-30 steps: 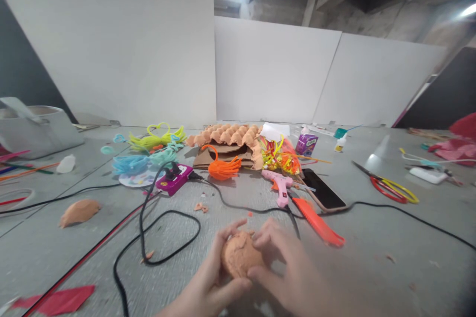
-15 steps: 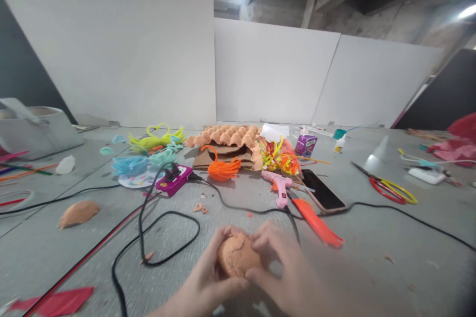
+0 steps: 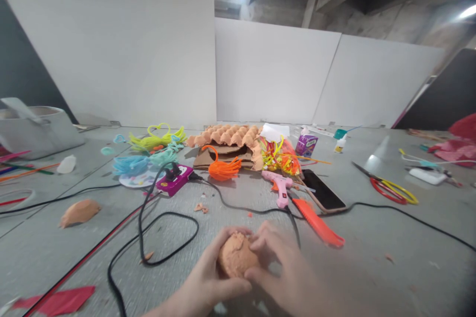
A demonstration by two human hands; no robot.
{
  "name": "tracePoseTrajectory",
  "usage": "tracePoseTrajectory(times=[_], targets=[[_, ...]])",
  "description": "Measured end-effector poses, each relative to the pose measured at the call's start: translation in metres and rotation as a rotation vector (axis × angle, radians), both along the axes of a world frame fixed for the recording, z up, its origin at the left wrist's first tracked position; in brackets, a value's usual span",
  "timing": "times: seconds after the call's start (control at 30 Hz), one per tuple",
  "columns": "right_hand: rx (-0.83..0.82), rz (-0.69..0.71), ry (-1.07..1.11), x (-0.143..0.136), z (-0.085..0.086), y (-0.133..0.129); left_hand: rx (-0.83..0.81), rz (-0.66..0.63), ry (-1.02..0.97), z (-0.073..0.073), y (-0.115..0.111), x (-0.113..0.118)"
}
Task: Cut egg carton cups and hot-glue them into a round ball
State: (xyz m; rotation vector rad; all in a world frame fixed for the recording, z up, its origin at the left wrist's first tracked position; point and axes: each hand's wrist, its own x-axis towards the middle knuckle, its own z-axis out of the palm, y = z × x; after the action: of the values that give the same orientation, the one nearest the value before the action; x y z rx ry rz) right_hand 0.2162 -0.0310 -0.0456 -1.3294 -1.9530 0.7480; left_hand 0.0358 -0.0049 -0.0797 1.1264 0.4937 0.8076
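Between my two hands is a round tan lump (image 3: 238, 255) with a rough, flaking surface, its colour like the egg carton farther back. My left hand (image 3: 213, 277) curls around its left side, thumb below and fingers over the far edge. On the right, my right hand (image 3: 277, 267) grips it with thumb and bent fingertips. The lump's underside is hidden by the hands. A similar tan piece (image 3: 80, 212) lies to the left, and small tan scraps (image 3: 201, 208) sit ahead of the hands.
A pink glue gun (image 3: 279, 188), an orange cutter (image 3: 319, 223) and a phone (image 3: 323, 190) lie ahead right. A purple power strip (image 3: 174, 180) trails black cables. Behind are an orange pipe-cleaner bundle (image 3: 224, 168) and an egg carton (image 3: 232, 134); scissors (image 3: 390, 187) lie right.
The lump has turned slightly in my hands, showing a different part of its rough surface. Both hands keep their hold in nearly the same place.
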Motion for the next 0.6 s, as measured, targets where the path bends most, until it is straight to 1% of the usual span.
tracePoseTrajectory(times=[0.13,0.2,0.3,0.37,0.43,0.5,0.6], targets=[[0.053,-0.004,0.001,-0.002,0.004,0.000,0.013,-0.001,0.039,0.003,0.002,0.000],[0.062,0.015,-0.005,-0.003,0.013,-0.002,-0.006,0.008,0.038,0.003,0.003,-0.001],[0.034,0.050,-0.022,-0.002,0.029,-0.004,-0.056,0.035,0.030,0.002,0.004,-0.003],[0.016,0.055,-0.052,0.001,0.035,-0.003,-0.111,0.014,0.008,0.002,0.004,-0.003],[0.039,0.051,-0.078,0.005,0.036,0.000,-0.174,-0.032,-0.027,0.001,0.004,-0.002],[0.106,0.066,-0.083,0.008,0.034,0.005,-0.217,-0.067,-0.065,0.001,0.003,0.000],[0.135,0.161,-0.091,0.010,0.034,0.011,-0.223,-0.119,-0.060,0.001,0.001,0.002]])
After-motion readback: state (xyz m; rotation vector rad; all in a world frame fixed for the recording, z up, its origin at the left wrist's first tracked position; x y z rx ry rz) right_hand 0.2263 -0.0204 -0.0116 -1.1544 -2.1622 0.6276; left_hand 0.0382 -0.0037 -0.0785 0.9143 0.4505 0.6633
